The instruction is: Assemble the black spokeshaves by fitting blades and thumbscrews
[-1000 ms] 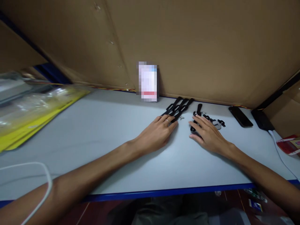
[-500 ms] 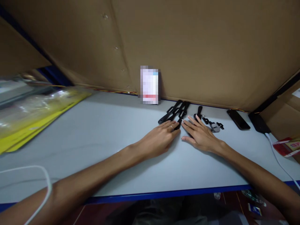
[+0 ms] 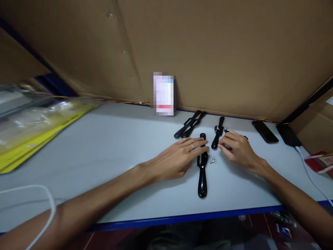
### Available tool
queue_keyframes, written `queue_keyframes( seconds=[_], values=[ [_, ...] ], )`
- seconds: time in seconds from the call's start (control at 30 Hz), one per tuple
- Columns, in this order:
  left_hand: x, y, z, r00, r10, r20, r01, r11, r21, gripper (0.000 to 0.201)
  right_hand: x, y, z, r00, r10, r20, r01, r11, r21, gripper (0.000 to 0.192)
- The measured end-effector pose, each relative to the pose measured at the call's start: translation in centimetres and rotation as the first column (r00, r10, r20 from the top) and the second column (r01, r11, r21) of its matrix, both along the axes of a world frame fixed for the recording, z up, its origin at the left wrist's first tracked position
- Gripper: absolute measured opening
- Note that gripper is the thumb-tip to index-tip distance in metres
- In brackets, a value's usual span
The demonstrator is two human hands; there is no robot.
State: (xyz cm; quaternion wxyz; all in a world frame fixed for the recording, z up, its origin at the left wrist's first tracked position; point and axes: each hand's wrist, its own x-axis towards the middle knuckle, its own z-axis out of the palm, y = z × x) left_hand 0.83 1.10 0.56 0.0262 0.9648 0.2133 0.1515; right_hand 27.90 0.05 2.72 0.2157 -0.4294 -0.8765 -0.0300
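Observation:
A black spokeshave body lies lengthwise on the table in front of me. My left hand has its fingers stretched out over the upper part of that body, touching it. Beside the body rests a small silver thumbscrew. Over on the right, my right hand is closed with curled fingers low above the small metal parts, mostly covering them. A dark edge shows by its thumb, but what it holds is unclear. Just left of this hand lies a spokeshave with silver screws fitted.
Two more black spokeshave bodies lie side by side at the back. A blurred-out upright card or screen leans on the cardboard wall. A black phone and a dark device with a white cable sit right; yellow plastic-wrapped packs lie left.
One spokeshave body has come away from the back group towards me and turned lengthwise. The thumbscrew now lies beside it. My right hand moved right and curled over the small parts.

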Motion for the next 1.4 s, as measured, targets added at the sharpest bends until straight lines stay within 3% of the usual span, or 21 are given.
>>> queue_keyframes(
  seconds=[0.07, 0.17, 0.23, 0.4, 0.6, 0.87, 0.93, 1.07, 1.2, 1.3, 1.4],
  values=[
    [0.0, 0.2, -0.2, 0.997, -0.034, -0.073, 0.034, 0.999, -0.002, 0.078, -0.3, -0.8, 0.3, 0.997, 0.022, 0.068, -0.014, 0.994, -0.11, 0.023],
    [0.0, 0.2, 0.0, 0.994, -0.048, -0.102, 0.049, 0.999, 0.003, 0.06, -1.0, -1.9, 0.6, 0.985, 0.105, 0.137, -0.067, 0.964, -0.256, 0.019],
    [0.0, 0.1, 0.4, 0.994, -0.026, -0.109, 0.027, 1.0, 0.003, 0.049, -1.3, -2.1, 0.5, 0.976, 0.146, 0.159, -0.095, 0.953, -0.288, 0.018],
    [0.0, 0.0, 1.1, 0.992, 0.01, -0.126, -0.013, 1.0, -0.021, 0.04, -0.8, -1.3, -0.4, 0.981, -0.084, 0.173, 0.11, 0.982, -0.152, 0.026],
    [-0.1, 0.0, 0.7, 0.996, 0.013, -0.087, -0.018, 0.998, -0.064, 0.036, 0.5, -0.1, -0.8, 0.97, -0.159, 0.187, 0.175, 0.981, -0.077, 0.036],
    [-0.2, 0.0, 0.7, 0.999, -0.006, -0.043, 0.003, 0.998, -0.068, 0.032, 3.6, 2.2, 0.8, 0.897, -0.427, 0.115, 0.425, 0.904, 0.042, 0.027],
    [-0.2, 0.0, 0.7, 0.999, -0.004, -0.051, 0.0, 0.997, -0.073, 0.032, 4.0, 2.8, 0.4, 0.913, -0.396, 0.096, 0.395, 0.918, 0.029, 0.027],
    [-0.1, -0.1, 0.7, 0.999, 0.002, -0.05, -0.005, 0.998, -0.063, 0.03, 3.5, 3.1, -0.8, 0.979, -0.194, 0.06, 0.195, 0.981, -0.01, 0.028],
    [0.0, -0.1, 0.8, 0.999, 0.002, -0.054, -0.005, 0.998, -0.057, 0.03, 2.0, 2.8, -1.7, 0.987, -0.055, 0.154, 0.06, 0.998, -0.031, 0.034],
    [0.0, -0.2, 1.0, 0.998, 0.001, -0.058, -0.005, 0.998, -0.062, 0.029, 1.8, 3.1, -1.9, 0.985, -0.065, 0.158, 0.071, 0.997, -0.036, 0.037],
    [0.0, -0.2, 1.2, 0.997, 0.004, -0.074, -0.008, 0.998, -0.063, 0.029, 3.0, 3.8, -1.5, 0.981, -0.169, 0.1, 0.167, 0.986, 0.019, 0.039]
  ],
)
